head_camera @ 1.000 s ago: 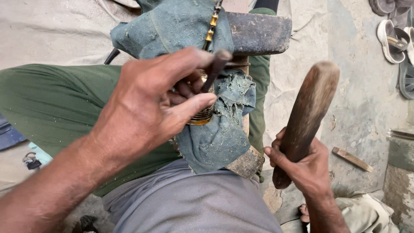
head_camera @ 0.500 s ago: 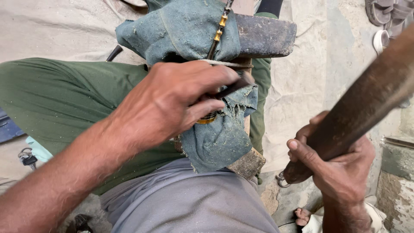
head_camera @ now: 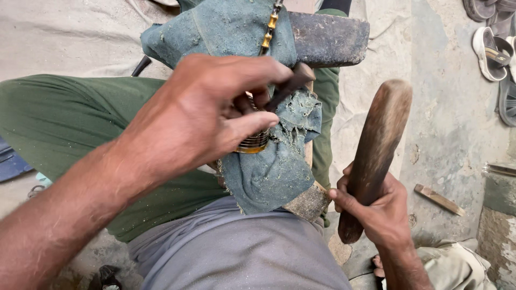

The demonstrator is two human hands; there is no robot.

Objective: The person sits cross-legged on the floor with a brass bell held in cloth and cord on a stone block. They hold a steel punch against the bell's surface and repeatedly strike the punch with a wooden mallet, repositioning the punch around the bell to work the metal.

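The left hand (head_camera: 209, 115) covers most of the ribbed brass ring (head_camera: 253, 142) and the lower end of the thin dark metal punch (head_camera: 290, 85) it pinches. The right hand's (head_camera: 384, 212) fist hides the middle of the dark wooden mallet (head_camera: 376, 145). The frayed blue-green cloth (head_camera: 269, 172) conceals the block beneath.

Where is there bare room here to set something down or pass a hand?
Bare concrete floor lies open between the wooden mallet and the sandals, above the small wood strip. Pale cloth at upper left is also free. It is crowded at the teal rag, where the left hand pinches a brass ring.
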